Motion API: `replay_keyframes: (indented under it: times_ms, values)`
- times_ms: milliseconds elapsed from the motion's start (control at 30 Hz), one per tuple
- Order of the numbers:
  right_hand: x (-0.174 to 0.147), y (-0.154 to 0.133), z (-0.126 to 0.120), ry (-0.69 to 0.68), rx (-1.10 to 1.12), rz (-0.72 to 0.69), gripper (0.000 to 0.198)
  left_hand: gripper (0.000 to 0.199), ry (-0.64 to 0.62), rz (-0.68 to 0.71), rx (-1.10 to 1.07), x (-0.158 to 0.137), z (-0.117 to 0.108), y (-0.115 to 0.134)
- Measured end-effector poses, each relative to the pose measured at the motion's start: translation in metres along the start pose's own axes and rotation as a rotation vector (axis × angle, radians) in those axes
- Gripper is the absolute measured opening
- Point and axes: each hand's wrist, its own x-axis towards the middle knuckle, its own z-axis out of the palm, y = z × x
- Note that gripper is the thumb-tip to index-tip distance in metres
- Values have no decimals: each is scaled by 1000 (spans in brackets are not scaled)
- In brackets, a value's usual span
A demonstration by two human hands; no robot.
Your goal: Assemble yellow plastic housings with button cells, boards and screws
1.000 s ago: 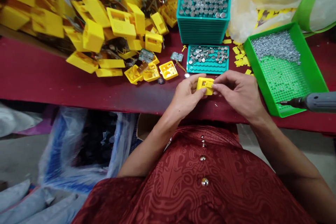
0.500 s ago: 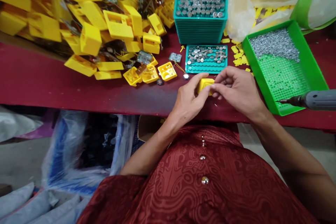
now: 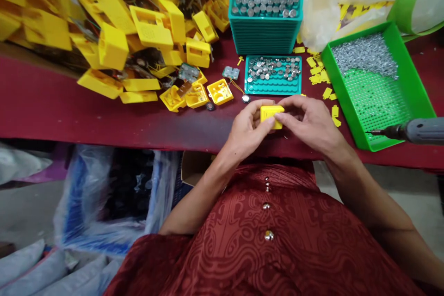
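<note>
A small yellow plastic case (image 3: 269,114) is held just above the front part of the table, with a flat face turned up. My left hand (image 3: 247,132) grips it from the left, the thumb along its lower edge. On the other side my right hand (image 3: 314,122) pinches its right edge, thumb in front and fingers behind. The right fingertips are partly hidden. Beyond the hands lies a teal tray (image 3: 274,89) with button cells. Left of it are an open yellow case (image 3: 220,92), a small circuit board (image 3: 231,72) and a round wired part (image 3: 246,99).
Yellow cases with wires (image 3: 114,51) heap up at the left. Behind stands a stack of teal trays (image 3: 265,34). At right are a green tray (image 3: 416,88) of small metal pieces, a power screwdriver (image 3: 419,131) over it, and loose yellow pieces (image 3: 326,93).
The yellow case has turned so that more of its flat face shows. My right fingers have shifted behind its right edge. The camera view has moved slightly.
</note>
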Motion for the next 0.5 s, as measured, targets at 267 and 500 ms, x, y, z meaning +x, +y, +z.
replay_keyframes:
  times_ms: [267, 500]
  values:
    - [-1, 12, 5, 45, 183, 60, 23, 36, 38, 98, 164, -4, 13, -11]
    - [-98, -3, -25, 349, -2, -69, 28, 48, -13, 53, 25, 11, 19, -5]
